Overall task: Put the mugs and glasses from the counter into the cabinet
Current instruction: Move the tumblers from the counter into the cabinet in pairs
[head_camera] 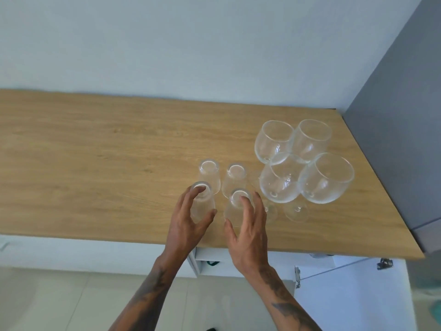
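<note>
Several clear tumblers stand upside down on the wooden counter (95,149). My left hand (188,223) curls around the near-left tumbler (202,206), fingers spread, thumb on its right side. My right hand (248,230) wraps the near-right tumbler (235,209) the same way, fingers apart. Neither glass is lifted. Two more tumblers (210,175) (235,180) stand just behind. To the right, several large stemmed wine glasses (325,179) (274,140) stand upright in a cluster.
A grey tall cabinet side (401,144) borders the counter on the right. Below the counter's front edge a white cabinet door (346,295) hangs open with hinges showing. A white wall runs behind the counter.
</note>
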